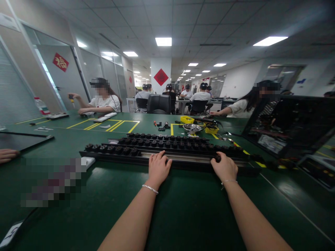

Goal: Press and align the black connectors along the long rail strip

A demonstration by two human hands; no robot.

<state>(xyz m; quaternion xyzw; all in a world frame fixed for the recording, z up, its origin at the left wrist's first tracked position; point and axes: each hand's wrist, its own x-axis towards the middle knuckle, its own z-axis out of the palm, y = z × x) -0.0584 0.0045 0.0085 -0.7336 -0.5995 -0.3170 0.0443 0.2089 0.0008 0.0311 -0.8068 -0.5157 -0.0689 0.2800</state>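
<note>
A long black rail (pixel 167 157) is lying across the green tabletop (pixel 183 209), being pressed by the left hand (pixel 157 168), fingers curled, and gripped by the right hand (pixel 225 168). A metal bowl (pixel 192 128) and yellow boxes (pixel 187 119) are sitting at twelve o'clock, a black case (pixel 290 125) at two.

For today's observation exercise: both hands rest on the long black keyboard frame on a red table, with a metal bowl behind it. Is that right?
Not quite. In the head view the table is dark green, not red. The left hand and right hand do rest on the long black keyboard frame, with the metal bowl behind it.
</note>
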